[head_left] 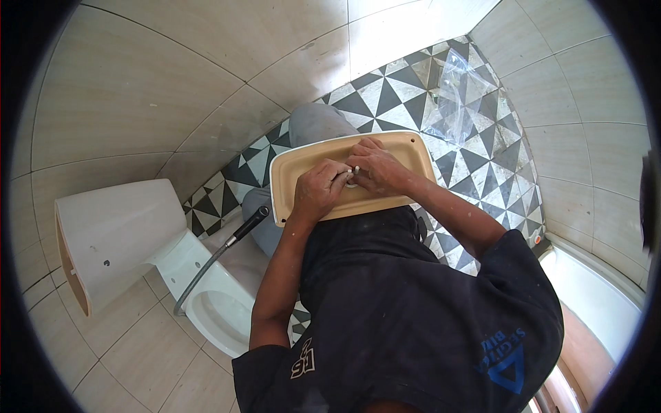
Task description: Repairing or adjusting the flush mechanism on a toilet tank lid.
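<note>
A toilet tank lid [310,165] lies upside down across my lap, its tan unglazed underside up and its rim white. Near the lid's middle is a small white fitting [356,169] with short rod-like ends sticking up, perhaps part of a flush button. My left hand [321,187] is closed around the fitting's left side, fingers bent and thumb pressed in. On the other side my right hand [375,168] grips it too, with the fingers curled over. Between them, the hands hide most of the fitting.
To the left stand a white toilet tank [124,227], its top uncovered, and the toilet bowl [222,313]. A hose with a black handle [256,216] arches beside them. A clear plastic bag [454,100] lies on the black-and-white patterned floor [385,103]. Tiled walls [206,62] stand close around.
</note>
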The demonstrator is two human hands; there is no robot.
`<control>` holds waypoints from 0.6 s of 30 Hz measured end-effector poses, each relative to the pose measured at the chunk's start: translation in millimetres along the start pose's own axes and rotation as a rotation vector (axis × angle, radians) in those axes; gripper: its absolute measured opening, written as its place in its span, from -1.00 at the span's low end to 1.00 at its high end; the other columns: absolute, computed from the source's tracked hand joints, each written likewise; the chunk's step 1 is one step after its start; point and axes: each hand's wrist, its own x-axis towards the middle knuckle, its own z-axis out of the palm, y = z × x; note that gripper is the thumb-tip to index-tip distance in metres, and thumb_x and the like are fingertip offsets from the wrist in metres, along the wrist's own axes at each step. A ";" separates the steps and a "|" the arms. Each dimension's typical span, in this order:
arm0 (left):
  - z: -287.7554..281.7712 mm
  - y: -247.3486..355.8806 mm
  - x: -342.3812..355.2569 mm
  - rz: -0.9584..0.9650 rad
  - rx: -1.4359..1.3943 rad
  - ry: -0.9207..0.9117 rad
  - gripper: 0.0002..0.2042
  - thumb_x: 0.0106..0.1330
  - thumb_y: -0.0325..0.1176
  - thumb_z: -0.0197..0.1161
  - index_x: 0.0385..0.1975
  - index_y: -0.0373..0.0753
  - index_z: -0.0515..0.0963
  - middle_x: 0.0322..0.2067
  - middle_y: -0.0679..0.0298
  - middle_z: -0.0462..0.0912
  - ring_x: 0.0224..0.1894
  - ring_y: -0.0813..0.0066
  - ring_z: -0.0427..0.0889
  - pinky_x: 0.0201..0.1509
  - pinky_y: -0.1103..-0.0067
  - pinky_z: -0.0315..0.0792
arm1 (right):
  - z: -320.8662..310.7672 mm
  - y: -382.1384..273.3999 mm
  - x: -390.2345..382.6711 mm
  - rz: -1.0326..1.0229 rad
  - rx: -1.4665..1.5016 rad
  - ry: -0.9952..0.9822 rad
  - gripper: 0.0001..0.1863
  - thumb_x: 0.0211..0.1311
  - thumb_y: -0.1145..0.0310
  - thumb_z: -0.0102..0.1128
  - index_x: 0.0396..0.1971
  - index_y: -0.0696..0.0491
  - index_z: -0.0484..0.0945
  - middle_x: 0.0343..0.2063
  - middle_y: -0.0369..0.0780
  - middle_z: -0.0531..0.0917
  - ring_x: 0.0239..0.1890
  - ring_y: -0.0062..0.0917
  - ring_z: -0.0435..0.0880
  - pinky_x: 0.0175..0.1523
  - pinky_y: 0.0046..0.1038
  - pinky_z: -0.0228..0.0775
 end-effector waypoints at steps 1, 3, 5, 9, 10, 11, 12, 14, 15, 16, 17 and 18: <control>1.8 2.2 -0.2 -0.014 0.024 0.001 -0.91 0.37 -0.44 0.44 -0.21 -0.27 0.71 -0.25 0.16 0.77 -0.23 0.12 0.79 -0.15 0.32 0.65 | 0.5 0.5 -0.1 -0.005 -0.010 0.000 -0.70 0.21 0.28 0.51 -0.12 0.06 0.69 -0.16 -0.13 0.60 0.08 -0.16 0.52 0.31 -0.12 0.29; 4.3 5.1 0.6 -0.026 0.049 0.003 -0.92 0.37 -0.45 0.44 -0.22 -0.27 0.69 -0.27 0.15 0.76 -0.25 0.10 0.79 -0.16 0.31 0.64 | 1.0 1.8 -0.2 -0.019 -0.028 0.012 -0.69 0.20 0.28 0.51 -0.12 0.06 0.68 -0.17 -0.13 0.60 0.07 -0.16 0.52 0.30 -0.12 0.29; 6.3 4.4 0.5 -0.008 0.077 0.015 -0.92 0.38 -0.47 0.43 -0.20 -0.27 0.68 -0.28 0.12 0.74 -0.27 0.13 0.77 -0.18 0.33 0.61 | 0.6 1.7 1.0 -0.034 -0.043 0.022 -0.68 0.19 0.27 0.52 -0.13 0.07 0.67 -0.17 -0.13 0.59 0.06 -0.15 0.52 0.29 -0.12 0.30; 8.1 5.2 -2.5 -0.017 0.102 0.025 -0.92 0.38 -0.47 0.43 -0.21 -0.26 0.67 -0.30 0.13 0.74 -0.29 0.11 0.76 -0.20 0.32 0.61 | 4.3 -1.5 -0.5 -0.014 -0.067 0.041 -0.69 0.17 0.26 0.51 -0.18 0.08 0.64 -0.20 -0.12 0.57 0.04 -0.13 0.52 0.29 -0.10 0.31; 9.5 5.3 -3.5 -0.014 0.103 0.041 -0.92 0.38 -0.47 0.43 -0.22 -0.25 0.67 -0.31 0.13 0.73 -0.30 0.11 0.76 -0.21 0.31 0.60 | 6.0 -2.6 -1.0 -0.004 -0.084 0.063 -0.70 0.15 0.26 0.50 -0.22 0.07 0.62 -0.21 -0.12 0.57 0.04 -0.12 0.52 0.29 -0.09 0.31; 10.5 5.3 -4.5 -0.011 0.104 0.057 -0.92 0.38 -0.47 0.43 -0.22 -0.25 0.66 -0.31 0.14 0.72 -0.30 0.11 0.75 -0.22 0.31 0.60 | 7.4 -3.1 -0.8 -0.003 -0.085 0.063 -0.70 0.15 0.26 0.50 -0.22 0.07 0.62 -0.21 -0.12 0.57 0.04 -0.12 0.52 0.29 -0.09 0.31; 10.9 5.1 -5.6 -0.011 0.103 0.058 -0.92 0.38 -0.47 0.43 -0.22 -0.25 0.66 -0.31 0.14 0.72 -0.30 0.11 0.75 -0.22 0.31 0.60 | 8.8 -3.5 -0.2 -0.002 -0.106 0.079 -0.71 0.13 0.27 0.49 -0.25 0.07 0.60 -0.21 -0.11 0.56 0.04 -0.12 0.52 0.29 -0.09 0.31; 11.2 6.0 -6.7 -0.011 0.104 0.080 -0.93 0.39 -0.47 0.43 -0.22 -0.25 0.66 -0.32 0.14 0.72 -0.31 0.10 0.75 -0.22 0.31 0.60 | 11.8 -4.8 0.6 -0.001 -0.129 0.095 -0.72 0.11 0.28 0.48 -0.28 0.06 0.58 -0.22 -0.11 0.56 0.03 -0.12 0.52 0.30 -0.10 0.31; 11.3 6.1 -6.5 -0.010 0.103 0.082 -0.93 0.39 -0.47 0.43 -0.22 -0.25 0.66 -0.32 0.14 0.72 -0.31 0.10 0.75 -0.22 0.31 0.60 | 13.3 -5.7 1.0 -0.002 -0.126 0.118 -0.72 0.10 0.29 0.49 -0.30 0.05 0.56 -0.23 -0.10 0.55 0.03 -0.12 0.52 0.30 -0.10 0.31; 10.9 5.6 -7.0 -0.011 0.105 0.078 -0.93 0.39 -0.48 0.42 -0.23 -0.25 0.66 -0.31 0.13 0.72 -0.30 0.10 0.75 -0.22 0.31 0.60 | 14.7 -6.6 1.2 -0.004 -0.122 0.142 -0.72 0.08 0.29 0.49 -0.32 0.05 0.55 -0.23 -0.10 0.55 0.02 -0.12 0.52 0.30 -0.10 0.31; 10.2 5.3 -7.7 -0.012 0.107 0.074 -0.94 0.39 -0.48 0.41 -0.23 -0.25 0.66 -0.31 0.13 0.72 -0.30 0.10 0.75 -0.22 0.31 0.60 | 15.3 -7.3 0.8 -0.006 -0.123 0.141 -0.72 0.08 0.29 0.49 -0.32 0.05 0.55 -0.23 -0.10 0.55 0.02 -0.12 0.52 0.30 -0.10 0.31; 9.4 5.1 -8.8 -0.012 0.107 0.076 -0.94 0.39 -0.48 0.41 -0.23 -0.25 0.66 -0.31 0.13 0.72 -0.30 0.10 0.75 -0.22 0.31 0.60 | 15.6 -8.0 0.4 -0.002 -0.137 0.135 -0.71 0.08 0.29 0.49 -0.29 0.05 0.56 -0.24 -0.10 0.55 0.02 -0.12 0.52 0.31 -0.09 0.31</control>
